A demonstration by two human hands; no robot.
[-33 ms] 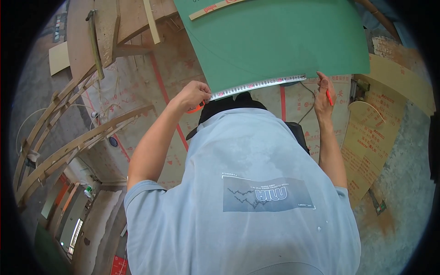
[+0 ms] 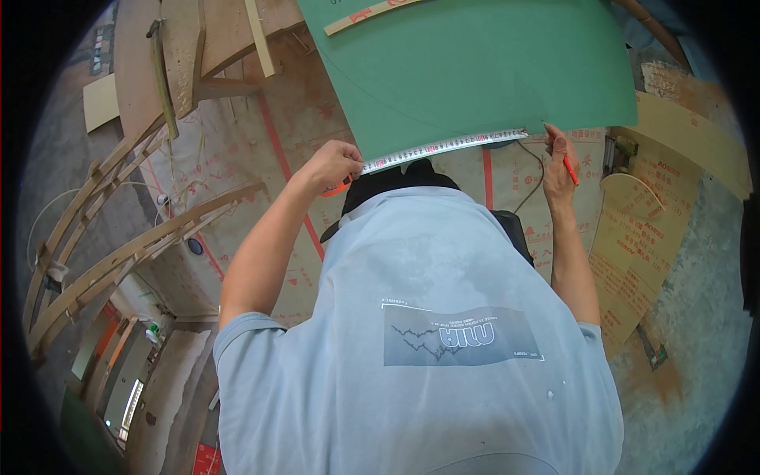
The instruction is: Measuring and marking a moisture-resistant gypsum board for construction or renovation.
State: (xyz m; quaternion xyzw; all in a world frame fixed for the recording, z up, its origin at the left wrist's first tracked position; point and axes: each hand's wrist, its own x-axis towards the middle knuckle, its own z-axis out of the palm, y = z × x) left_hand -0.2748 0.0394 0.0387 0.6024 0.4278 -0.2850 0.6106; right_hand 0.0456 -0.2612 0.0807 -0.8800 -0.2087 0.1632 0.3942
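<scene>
A green board (image 2: 475, 79) lies in front of me, and a steel tape measure (image 2: 443, 146) is stretched along its near edge. My left hand (image 2: 336, 165) is closed round the tape measure's orange case at the board's near left corner. The pulled-out blade runs right, its far end lying near the board's lower edge. Just beyond that end, my right hand (image 2: 560, 162) is closed on a slim red pencil (image 2: 571, 169). Its index finger and the pencil's tip side point toward the board's edge. The fingers partly hide the pencil.
A wooden strip (image 2: 372, 16) lies on the board's far part. Curved wooden frames (image 2: 127, 237) and a plywood piece (image 2: 142, 79) stand at left. Printed yellow sheeting (image 2: 641, 237) covers the floor at right. A co-worker's arm (image 2: 657, 32) shows at the far right. A cable (image 2: 541, 178) runs under the board.
</scene>
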